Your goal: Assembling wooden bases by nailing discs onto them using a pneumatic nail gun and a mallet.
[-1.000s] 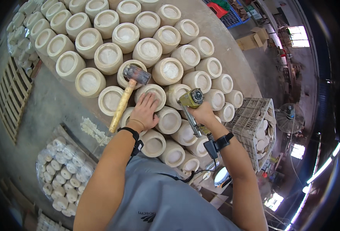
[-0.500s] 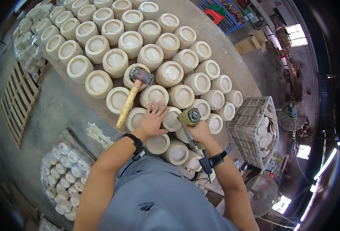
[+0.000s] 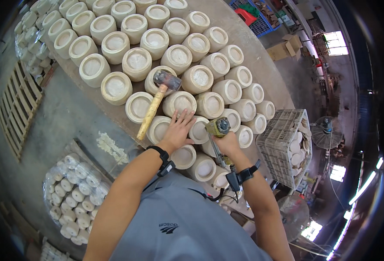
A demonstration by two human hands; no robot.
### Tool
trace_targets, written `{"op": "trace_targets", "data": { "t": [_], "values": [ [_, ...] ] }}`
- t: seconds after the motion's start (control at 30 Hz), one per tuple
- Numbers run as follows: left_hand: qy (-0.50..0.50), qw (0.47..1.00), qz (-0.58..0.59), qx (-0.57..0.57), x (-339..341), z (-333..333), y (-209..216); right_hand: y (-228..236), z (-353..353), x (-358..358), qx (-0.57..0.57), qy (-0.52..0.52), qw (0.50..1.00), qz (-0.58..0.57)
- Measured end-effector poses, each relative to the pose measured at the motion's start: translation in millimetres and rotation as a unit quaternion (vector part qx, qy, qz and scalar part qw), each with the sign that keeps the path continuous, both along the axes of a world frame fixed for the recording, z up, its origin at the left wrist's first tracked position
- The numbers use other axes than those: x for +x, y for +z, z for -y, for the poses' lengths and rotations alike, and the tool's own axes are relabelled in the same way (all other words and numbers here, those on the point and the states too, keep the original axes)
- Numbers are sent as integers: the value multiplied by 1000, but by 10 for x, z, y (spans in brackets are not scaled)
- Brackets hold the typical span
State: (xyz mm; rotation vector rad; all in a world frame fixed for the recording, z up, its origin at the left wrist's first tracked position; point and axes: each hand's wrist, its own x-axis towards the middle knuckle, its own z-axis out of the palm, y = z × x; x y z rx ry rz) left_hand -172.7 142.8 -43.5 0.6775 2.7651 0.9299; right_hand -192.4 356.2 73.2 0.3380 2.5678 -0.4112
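My left hand lies with fingers spread across the tops of the pale, round, pot-shaped pieces near me. A green-yellow nail gun with a round dark cap is gripped in my right hand, just right of the left hand and above the nearest pieces. Its nose is hidden. Beyond my left fingers, a mallet with a dark head and a yellowish wooden handle rests on the pieces. Each piece, such as this one, has a recessed disc in its top; several rows of them cover the table.
A plastic crate of pale discs stands to the right of the table. Wrapped stacks of pale pieces stand at the left, along with a wooden pallet. Fans, a cardboard box and a blue crate are farther right.
The view has shifted slightly, so the pieces and the mallet appear a little to the right. My left hand stays spread on the pieces and my right hand still grips the nail gun.
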Motion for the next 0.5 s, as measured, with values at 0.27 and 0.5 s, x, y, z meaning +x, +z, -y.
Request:
{"op": "trace_targets", "data": {
  "t": [0.27, 0.5],
  "values": [
    [-1, 1000, 0, 12, 21, -12, -49, -56, 99, 279, -109, 82, 990, 26],
    [-15, 1000, 7, 3, 22, -22, -25, -113, 97, 306, -103, 63, 993, 7]
  ]
}}
